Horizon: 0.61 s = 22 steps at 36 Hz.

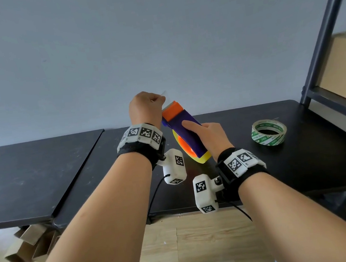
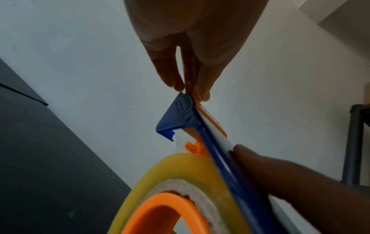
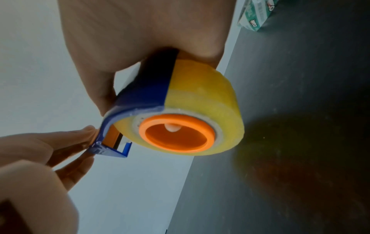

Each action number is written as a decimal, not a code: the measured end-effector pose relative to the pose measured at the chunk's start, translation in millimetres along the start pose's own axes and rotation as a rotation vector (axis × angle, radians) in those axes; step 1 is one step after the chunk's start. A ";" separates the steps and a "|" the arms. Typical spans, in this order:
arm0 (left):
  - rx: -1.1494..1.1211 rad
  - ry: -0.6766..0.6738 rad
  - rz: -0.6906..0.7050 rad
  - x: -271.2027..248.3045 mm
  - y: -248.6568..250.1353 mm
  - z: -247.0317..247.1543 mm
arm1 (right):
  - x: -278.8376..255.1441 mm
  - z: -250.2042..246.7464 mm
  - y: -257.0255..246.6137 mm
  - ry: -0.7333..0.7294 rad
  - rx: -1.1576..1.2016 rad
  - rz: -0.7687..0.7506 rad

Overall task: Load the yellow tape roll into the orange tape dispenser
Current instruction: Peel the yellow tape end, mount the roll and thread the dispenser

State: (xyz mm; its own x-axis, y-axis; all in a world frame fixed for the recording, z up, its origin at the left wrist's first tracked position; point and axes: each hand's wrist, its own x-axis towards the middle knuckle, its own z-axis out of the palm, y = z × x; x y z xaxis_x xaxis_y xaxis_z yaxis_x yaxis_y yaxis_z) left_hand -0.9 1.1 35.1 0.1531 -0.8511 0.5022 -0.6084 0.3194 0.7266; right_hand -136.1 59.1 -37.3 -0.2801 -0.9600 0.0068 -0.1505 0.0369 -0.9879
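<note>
The orange and blue tape dispenser (image 1: 181, 127) is held tilted above the black table (image 1: 280, 161), its orange toothed cutter end pointing up and away. The yellow tape roll (image 3: 208, 101) sits on the dispenser's orange hub (image 3: 177, 133). My right hand (image 1: 210, 139) grips the dispenser's blue body, index finger lying along its top. My left hand (image 1: 147, 107) is at the cutter end and pinches the clear free end of the tape (image 1: 163, 93) above it. In the left wrist view the left fingertips (image 2: 174, 82) meet just over the blue front guard (image 2: 178, 115).
A green and white tape roll (image 1: 269, 132) lies flat on the table to the right. A dark metal shelf frame (image 1: 325, 31) with a cardboard box (image 1: 345, 70) stands at far right. A second black tabletop (image 1: 31, 176) adjoins on the left; cardboard pieces (image 1: 31, 244) lie below.
</note>
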 end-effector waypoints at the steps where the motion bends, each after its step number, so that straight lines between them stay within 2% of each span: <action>1: -0.007 -0.012 0.003 -1.1 -1.1 0.7 | -0.2 0.2 0.4 0.006 -0.001 0.003; 11: -0.028 -0.091 0.080 -6.1 -7.8 9.3 | 0.0 2.9 0.0 0.080 -0.050 -0.003; 22: -0.081 -0.145 0.115 -6.2 -19.4 6.3 | -1.0 4.0 -4.9 0.062 0.051 0.090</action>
State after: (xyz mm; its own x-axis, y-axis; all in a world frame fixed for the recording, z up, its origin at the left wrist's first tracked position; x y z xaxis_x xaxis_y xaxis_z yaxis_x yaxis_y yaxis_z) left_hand 5.0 -2.5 14.9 -0.0309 -0.8563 0.5156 -0.5497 0.4454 0.7067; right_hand -131.3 58.7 -33.0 -0.3484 -0.9344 -0.0745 -0.0736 0.1065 -0.9916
